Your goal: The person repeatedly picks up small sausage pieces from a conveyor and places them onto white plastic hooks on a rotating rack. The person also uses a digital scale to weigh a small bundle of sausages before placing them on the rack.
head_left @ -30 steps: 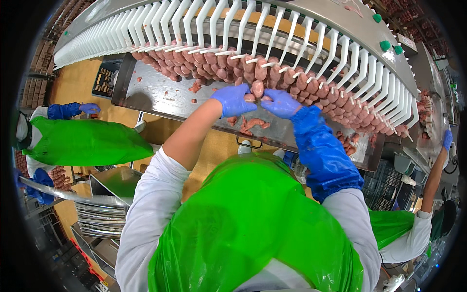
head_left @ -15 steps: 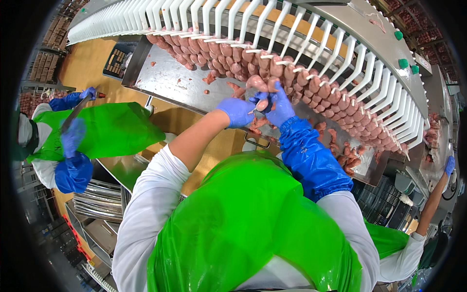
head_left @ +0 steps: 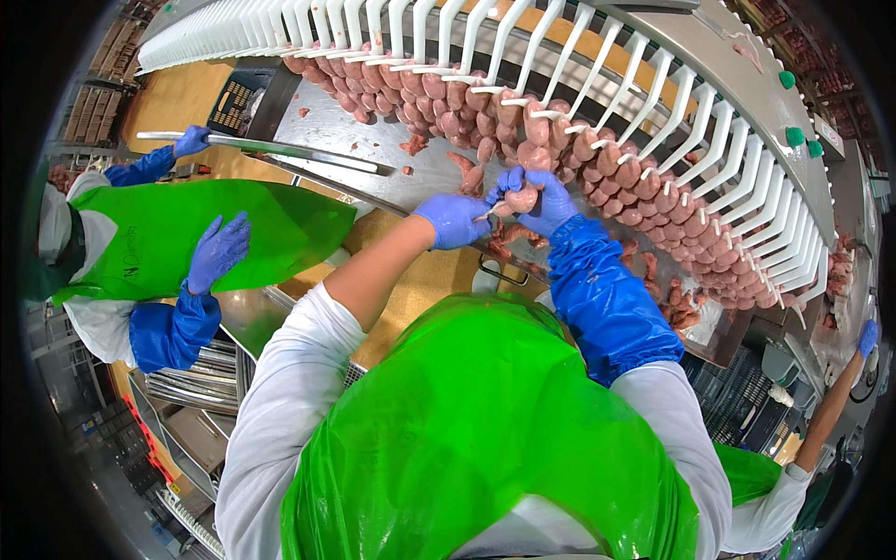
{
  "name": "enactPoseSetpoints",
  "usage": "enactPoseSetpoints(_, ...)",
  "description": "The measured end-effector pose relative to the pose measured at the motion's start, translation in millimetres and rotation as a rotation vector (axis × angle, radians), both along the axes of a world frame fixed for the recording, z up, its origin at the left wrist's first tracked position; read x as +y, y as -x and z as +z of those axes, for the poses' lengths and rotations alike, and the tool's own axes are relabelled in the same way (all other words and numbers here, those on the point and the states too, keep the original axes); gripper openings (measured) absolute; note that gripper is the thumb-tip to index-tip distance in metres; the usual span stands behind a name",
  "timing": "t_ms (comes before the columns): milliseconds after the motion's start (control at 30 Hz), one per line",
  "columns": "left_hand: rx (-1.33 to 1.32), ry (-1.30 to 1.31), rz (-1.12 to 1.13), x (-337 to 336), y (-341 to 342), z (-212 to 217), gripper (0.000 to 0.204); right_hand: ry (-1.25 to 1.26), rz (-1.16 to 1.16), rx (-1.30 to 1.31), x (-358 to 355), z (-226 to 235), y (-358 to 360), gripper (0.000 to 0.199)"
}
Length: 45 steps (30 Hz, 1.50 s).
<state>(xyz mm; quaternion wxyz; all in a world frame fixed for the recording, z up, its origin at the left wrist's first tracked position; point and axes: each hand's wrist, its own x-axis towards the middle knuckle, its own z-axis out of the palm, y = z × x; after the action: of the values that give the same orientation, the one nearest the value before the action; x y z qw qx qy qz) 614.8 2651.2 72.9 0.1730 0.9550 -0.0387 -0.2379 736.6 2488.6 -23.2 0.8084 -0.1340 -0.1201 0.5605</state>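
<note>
Both my hands wear blue gloves and meet over the metal tray (head_left: 317, 121), at the near side of a hanging row of pink sausage links (head_left: 448, 107). My left hand (head_left: 455, 220) is closed, its fingers pinching the pale casing end of a plump sausage link (head_left: 521, 199). Around that same link my right hand (head_left: 551, 203) is closed, thumb and fingers against its upper side. Further links (head_left: 534, 154) rise from just above my right fingers toward the white hooks (head_left: 523, 56). My fingers partly hide the casing end.
Loose sausage pieces (head_left: 679, 303) lie at the tray's right. To the left, a co-worker in a green apron (head_left: 187, 224) holds a long metal rod (head_left: 271, 149) across the tray's corner. Another person's arm (head_left: 835, 401) reaches in at far right. A dark crate (head_left: 233, 103) stands beyond the tray.
My hands have shifted slightly, and the held link now shows more fully between them. The co-worker at left has swung the metal rod out toward the tray, with one hand now off it.
</note>
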Motion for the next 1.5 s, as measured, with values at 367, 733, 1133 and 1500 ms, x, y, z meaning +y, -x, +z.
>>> enactPoseSetpoints(367,0.002,0.049,0.047,5,-3,-20,0.031,0.108,0.151,-0.014,-5,19,-25,0.040)
enactPoseSetpoints(733,-0.161,0.121,0.057,-5,4,-47,0.026,0.189,0.135,-0.104,3,14,-10,0.045)
enactPoseSetpoints(1133,-0.171,0.141,0.508,169,-56,-206,0.056,0.977,-0.243,-0.425,-236,-54,18,0.056)
enactPoseSetpoints(1500,0.029,0.180,0.001,-77,-66,-184,0.046,1.424,-1.474,-0.656,-409,-25,-14,0.034)
